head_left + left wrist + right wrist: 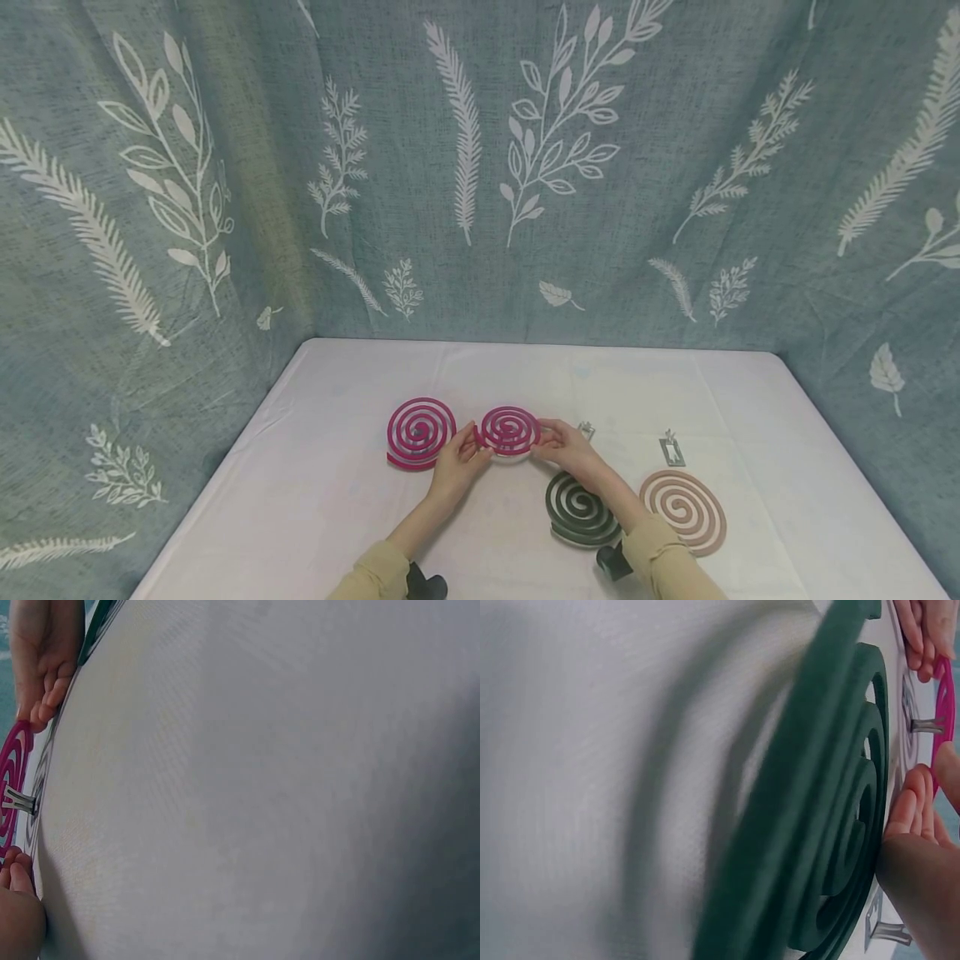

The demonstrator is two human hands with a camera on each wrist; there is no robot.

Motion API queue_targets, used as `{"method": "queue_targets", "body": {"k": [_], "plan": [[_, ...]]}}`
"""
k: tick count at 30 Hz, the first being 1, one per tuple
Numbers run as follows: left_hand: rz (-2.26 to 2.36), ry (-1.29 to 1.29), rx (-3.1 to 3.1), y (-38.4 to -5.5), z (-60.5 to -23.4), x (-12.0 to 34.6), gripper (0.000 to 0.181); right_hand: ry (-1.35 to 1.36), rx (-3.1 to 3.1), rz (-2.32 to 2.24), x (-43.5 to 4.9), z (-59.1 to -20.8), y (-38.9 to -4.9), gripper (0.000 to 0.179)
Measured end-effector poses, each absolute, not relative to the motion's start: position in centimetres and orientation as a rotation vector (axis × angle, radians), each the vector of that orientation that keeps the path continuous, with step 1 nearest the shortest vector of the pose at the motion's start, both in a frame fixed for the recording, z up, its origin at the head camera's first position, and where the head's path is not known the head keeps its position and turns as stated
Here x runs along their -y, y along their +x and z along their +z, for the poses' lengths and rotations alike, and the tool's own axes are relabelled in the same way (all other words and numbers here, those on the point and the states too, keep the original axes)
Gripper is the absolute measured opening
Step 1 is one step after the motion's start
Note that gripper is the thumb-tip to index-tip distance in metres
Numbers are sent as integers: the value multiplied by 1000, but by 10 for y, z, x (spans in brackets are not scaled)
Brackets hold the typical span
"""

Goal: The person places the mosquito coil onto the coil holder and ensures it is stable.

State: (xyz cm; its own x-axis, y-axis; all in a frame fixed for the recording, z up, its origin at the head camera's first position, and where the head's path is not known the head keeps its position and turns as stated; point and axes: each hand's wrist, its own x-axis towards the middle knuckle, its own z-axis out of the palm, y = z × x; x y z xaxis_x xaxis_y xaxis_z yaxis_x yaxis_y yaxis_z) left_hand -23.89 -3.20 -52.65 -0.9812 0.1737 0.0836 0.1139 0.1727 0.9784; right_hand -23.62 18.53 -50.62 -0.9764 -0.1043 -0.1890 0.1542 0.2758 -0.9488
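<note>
Both hands hold a magenta spiral mosquito coil (pixel 509 408) level over the white table. My left hand (pixel 456 467) pinches its left edge between thumb and fingers; my right hand (pixel 568 450) pinches the right edge. In both wrist views, a small metal coil stand (pixel 22 801) (pixel 926 726) shows below the coil's middle, its upright prong reaching the spiral. A shadow of the coil lies on the cloth under it. Just left of my left hand, a second magenta coil (pixel 422 400) rests at table level, its lower right edge near that hand's fingers.
A dark green coil (pixel 583 543) sits partly under my right forearm, and a tan coil (pixel 712 508) is right of it. Behind them are a metal stand (pixel 672 452) and another metal stand (pixel 587 430) beside my right hand. A patterned curtain (pixel 480 283) surrounds the table (pixel 300 500).
</note>
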Motion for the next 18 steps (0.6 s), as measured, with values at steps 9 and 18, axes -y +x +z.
{"method": "queue_targets", "body": {"k": [9,18], "plan": [[1977,296,-2367,-237,-524,32,64,62,-2327,-1769,-185,-506,-238,56],[1983,295,-2360,-237,-525,32,65,91,-2316,-1762,-184,-505,-238,57]]}}
